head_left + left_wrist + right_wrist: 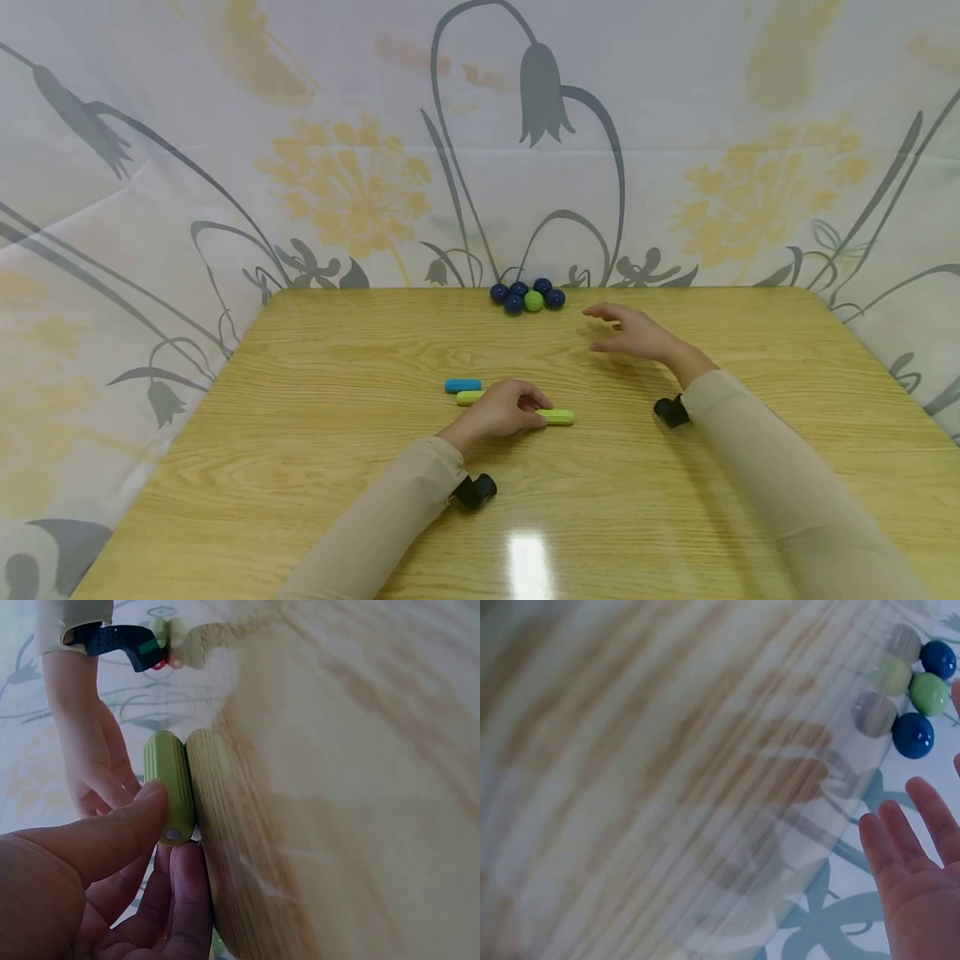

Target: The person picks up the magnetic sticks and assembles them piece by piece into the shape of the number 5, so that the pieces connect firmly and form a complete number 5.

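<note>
My left hand (504, 408) pinches a short, ribbed yellow-green bar (557, 417) by its near end. In the left wrist view, the thumb lies against the bar (172, 784) and the other fingers sit low beside its end, close to the tabletop. A second yellow-green bar (469, 399) lies partly hidden behind this hand, with a blue bar (462, 385) just beyond it. Over the table's far half hovers my right hand (633, 332), fingers spread and holding nothing. Nearest to it is a cluster of several dark blue balls (555, 298) around one green ball (533, 301).
The wooden table (337, 350) has a glossy surface with reflections. A patterned cloth (480, 183) hangs right behind its far edge, close to the balls. Black wrist cameras (476, 492) are strapped at both sleeves.
</note>
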### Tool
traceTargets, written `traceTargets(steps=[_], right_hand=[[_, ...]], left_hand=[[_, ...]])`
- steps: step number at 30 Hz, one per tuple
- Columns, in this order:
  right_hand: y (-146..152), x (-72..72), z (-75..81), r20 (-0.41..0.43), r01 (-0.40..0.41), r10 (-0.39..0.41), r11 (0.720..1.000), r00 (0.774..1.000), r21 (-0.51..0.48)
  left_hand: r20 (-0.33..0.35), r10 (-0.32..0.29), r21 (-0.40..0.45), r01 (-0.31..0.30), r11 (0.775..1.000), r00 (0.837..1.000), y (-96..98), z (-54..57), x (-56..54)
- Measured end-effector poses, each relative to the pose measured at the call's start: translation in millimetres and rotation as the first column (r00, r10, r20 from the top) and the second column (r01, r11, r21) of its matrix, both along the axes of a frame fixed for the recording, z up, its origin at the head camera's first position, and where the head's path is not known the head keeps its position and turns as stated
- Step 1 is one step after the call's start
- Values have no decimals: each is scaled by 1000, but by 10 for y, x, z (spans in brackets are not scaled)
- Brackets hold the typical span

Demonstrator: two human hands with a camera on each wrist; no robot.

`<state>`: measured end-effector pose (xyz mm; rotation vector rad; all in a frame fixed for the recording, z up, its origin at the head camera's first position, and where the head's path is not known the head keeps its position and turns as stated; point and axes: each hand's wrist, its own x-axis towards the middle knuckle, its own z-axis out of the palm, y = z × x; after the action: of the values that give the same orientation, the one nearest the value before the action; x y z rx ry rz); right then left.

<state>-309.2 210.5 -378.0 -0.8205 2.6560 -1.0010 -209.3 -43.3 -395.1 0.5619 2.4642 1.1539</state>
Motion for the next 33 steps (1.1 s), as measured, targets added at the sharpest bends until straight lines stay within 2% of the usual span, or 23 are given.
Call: traceTargets(steps=[15,21,28,29,33], right_hand=[[-220,-319,-64,-17,-5,5,1000,1000,19],[-254,-398,-41,37,13,-13,1000,999,-2],[-275,-491,-41,36,9,-9,1000,999,11],[-280,-502,-44,32,8,-9,1000,999,19],[-304,-547,-62,13,15,-16,997,1000,72]], left_hand=[[2,-3,-15,3,1000,1000,-46,25,-18],[2,2,-15,-2,1000,1000,-27,23,-10],[-1,-12,-3,12,1000,1000,-14,-11,-25],[-22,-26,6,26,1000,999,-23,-81,-57],[-23,-35,9,35,999,999,-27,-82,-51]])
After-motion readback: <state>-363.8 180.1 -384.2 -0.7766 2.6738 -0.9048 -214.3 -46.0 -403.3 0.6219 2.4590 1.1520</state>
